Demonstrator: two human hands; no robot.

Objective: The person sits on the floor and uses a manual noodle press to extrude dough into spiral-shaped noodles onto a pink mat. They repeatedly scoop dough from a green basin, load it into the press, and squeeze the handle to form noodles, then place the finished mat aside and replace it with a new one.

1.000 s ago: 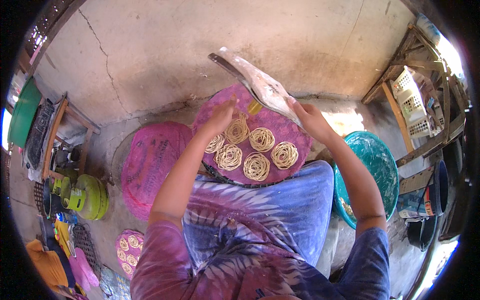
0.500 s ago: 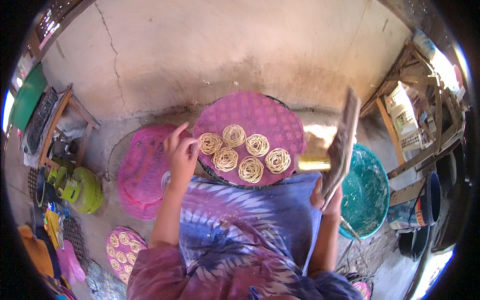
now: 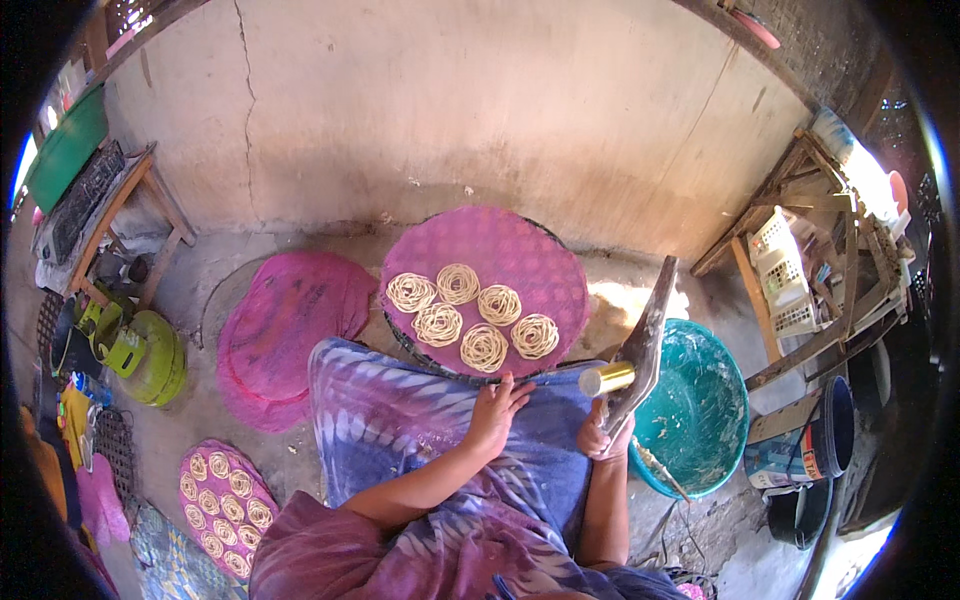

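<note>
My right hand [image 3: 603, 435] is closed around the lower end of a long wooden hand press [image 3: 645, 365]. A shiny brass cylinder [image 3: 607, 378] sticks out from its left side. My left hand [image 3: 493, 410] has its fingers spread, at the near rim of a round tray lined with pink cloth [image 3: 500, 235]; it holds nothing. Several pale coiled noodle nests [image 3: 484, 347] lie on the tray's near half. The tray's near edge meets my lap, covered by a blue and white tie-dyed cloth [image 3: 390, 400].
A teal basin [image 3: 705, 430] smeared with dough stands right of the press. Pink cloth-covered rounds [image 3: 290, 320] lie left of the tray. Another tray of coils [image 3: 225, 505] sits lower left, near a green gas cylinder [image 3: 155, 360]. A wooden rack [image 3: 745, 280] is at right, a wall behind.
My left hand has moved from the tray's left side to its near rim. The press has turned in my right hand, so the brass cylinder now points left. The whole view has shifted slightly.
</note>
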